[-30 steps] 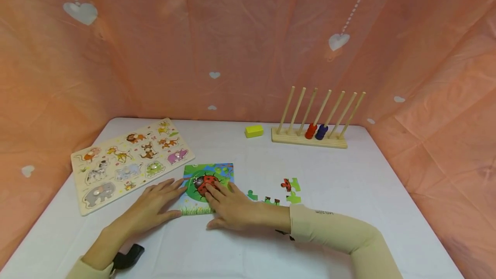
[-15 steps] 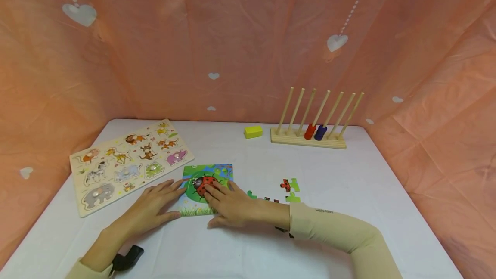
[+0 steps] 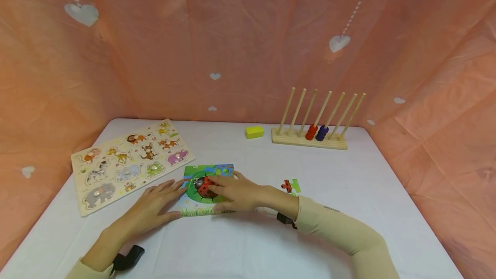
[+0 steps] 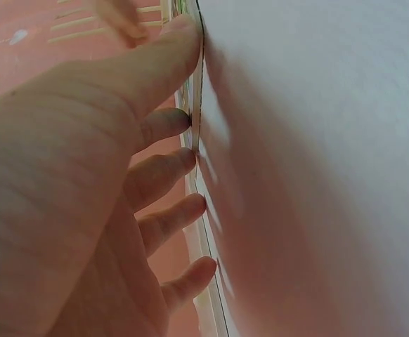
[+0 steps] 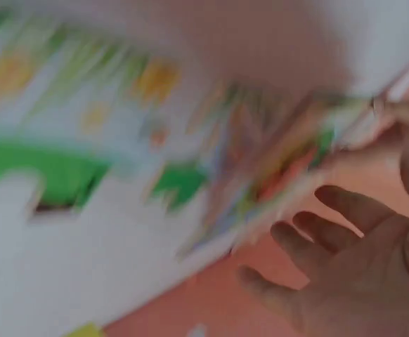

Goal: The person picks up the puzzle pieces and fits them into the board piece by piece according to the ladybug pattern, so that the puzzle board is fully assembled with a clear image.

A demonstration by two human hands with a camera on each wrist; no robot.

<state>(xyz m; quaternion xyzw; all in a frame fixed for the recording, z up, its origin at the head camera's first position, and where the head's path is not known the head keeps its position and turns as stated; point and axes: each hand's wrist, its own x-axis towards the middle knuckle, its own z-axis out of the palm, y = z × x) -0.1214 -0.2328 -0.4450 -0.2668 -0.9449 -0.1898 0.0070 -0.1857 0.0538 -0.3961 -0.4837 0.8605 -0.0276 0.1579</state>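
A square ladybug jigsaw puzzle (image 3: 203,207) lies flat near the table's middle, its right part covered by my right hand (image 3: 242,193). Over that side, the right hand's fingers point left, extended and holding nothing. The right wrist view shows this hand (image 5: 352,260) with spread fingers, beside the blurred puzzle board; whether they touch is unclear there. My left hand (image 3: 156,206) rests on the table at the puzzle's left edge. In the left wrist view its thumb and fingers (image 4: 166,175) are extended along the board's thin edge.
Loose jigsaw pieces (image 3: 290,185) lie right of the puzzle, partly hidden by the right arm. An animal peg board (image 3: 143,180) lies at left. Behind stand a yellow block (image 3: 254,132) and a wooden rack of pegs (image 3: 283,137) with red and purple beads.
My right hand has shifted away from me and turned, its thumb now over the puzzle's lower right corner. The forearm covers more loose pieces. My left hand stays in place.
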